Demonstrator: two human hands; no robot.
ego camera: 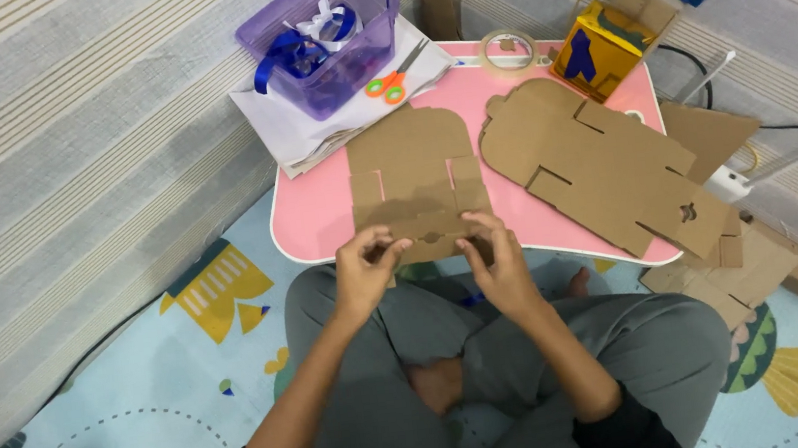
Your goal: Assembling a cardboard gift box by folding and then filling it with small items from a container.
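Both forearms reached fwd over crossed legs, left hand (367, 269) & right hand (494, 261) pinching the near flap of the flat cardboard cutout (414, 178) on the pink table (319, 213), fingers curled, wrists low; uneven pressure could've torn or mis-creased it.

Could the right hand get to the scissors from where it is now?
Probably yes. The scissors lie uncovered at the table's far edge beside the purple box. The right hand pinches the cardboard cutout and would need to let go and reach over it.
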